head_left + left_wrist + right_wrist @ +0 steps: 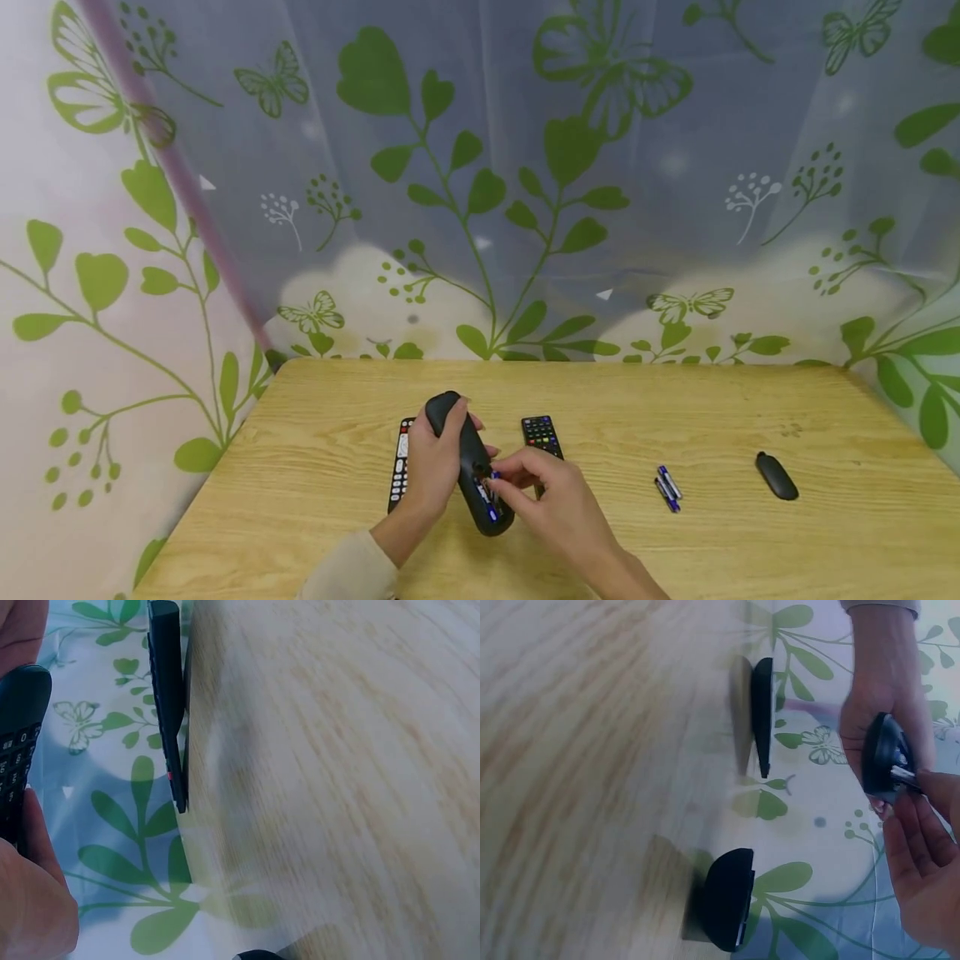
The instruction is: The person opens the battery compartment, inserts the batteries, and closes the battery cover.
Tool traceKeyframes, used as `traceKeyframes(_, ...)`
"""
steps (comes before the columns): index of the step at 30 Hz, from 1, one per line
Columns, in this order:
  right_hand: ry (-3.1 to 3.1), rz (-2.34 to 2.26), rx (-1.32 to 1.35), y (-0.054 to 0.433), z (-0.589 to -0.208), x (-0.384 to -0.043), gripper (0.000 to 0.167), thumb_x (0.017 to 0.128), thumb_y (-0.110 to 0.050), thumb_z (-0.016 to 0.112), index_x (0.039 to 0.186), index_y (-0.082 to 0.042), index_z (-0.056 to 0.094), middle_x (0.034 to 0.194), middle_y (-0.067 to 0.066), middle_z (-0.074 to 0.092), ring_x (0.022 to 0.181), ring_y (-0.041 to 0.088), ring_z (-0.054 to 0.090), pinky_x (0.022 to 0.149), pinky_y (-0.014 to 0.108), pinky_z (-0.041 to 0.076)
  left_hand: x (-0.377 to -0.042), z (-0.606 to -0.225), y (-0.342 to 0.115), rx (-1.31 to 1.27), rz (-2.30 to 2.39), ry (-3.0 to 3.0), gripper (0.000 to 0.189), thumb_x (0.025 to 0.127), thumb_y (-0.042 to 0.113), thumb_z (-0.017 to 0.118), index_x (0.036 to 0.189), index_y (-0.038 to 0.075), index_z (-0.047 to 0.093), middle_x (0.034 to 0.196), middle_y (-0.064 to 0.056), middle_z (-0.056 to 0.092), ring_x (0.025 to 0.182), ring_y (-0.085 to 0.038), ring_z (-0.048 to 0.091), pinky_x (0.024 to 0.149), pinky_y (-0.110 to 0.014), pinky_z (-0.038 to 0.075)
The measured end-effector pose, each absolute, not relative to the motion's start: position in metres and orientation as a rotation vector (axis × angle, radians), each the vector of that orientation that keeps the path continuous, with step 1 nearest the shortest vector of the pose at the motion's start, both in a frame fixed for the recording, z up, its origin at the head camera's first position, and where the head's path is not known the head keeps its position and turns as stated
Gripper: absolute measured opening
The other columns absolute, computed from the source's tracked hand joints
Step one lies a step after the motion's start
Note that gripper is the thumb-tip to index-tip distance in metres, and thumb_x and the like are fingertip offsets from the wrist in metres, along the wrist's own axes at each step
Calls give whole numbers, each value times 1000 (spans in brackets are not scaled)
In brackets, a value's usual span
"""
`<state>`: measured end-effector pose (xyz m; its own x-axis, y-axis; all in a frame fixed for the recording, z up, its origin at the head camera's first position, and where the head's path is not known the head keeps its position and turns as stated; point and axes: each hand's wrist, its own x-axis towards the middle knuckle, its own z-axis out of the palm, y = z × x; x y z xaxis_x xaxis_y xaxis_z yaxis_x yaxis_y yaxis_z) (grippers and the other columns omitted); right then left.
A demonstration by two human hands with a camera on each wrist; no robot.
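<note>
My left hand (435,462) grips a black remote control (472,454), tilted with its back turned up and the battery compartment open at its lower end. Blue-and-silver batteries (491,510) show inside the compartment. My right hand (562,504) is at the compartment, thumb and fingers pinching a battery (904,775) at its edge; the fingertips partly cover it. The keypad side of the held remote (19,727) faces down and shows in the left wrist view.
A remote with white buttons (401,467) lies partly behind my left hand. Another black remote with coloured buttons (542,432) lies behind my right hand. Two loose batteries (667,488) and a small black battery cover (777,477) lie rightward on the wooden table (720,417). A leaf-patterned curtain (480,250) hangs behind.
</note>
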<state>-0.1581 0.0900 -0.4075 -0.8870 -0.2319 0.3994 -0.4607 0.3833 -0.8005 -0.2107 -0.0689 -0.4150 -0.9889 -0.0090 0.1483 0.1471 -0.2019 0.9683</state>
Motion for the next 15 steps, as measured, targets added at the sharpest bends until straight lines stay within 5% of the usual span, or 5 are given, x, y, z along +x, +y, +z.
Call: traceKeyframes(15, -2407, 1387, 525, 86, -419, -155, 4, 88, -27, 70, 92, -26, 73, 90, -20, 53, 77, 5, 55, 68, 27, 55, -208, -414, -63, -159, -2355, -1900, 39, 99, 34, 54, 110, -3, 48, 92, -24, 59, 62, -34, 68, 56, -46, 58)
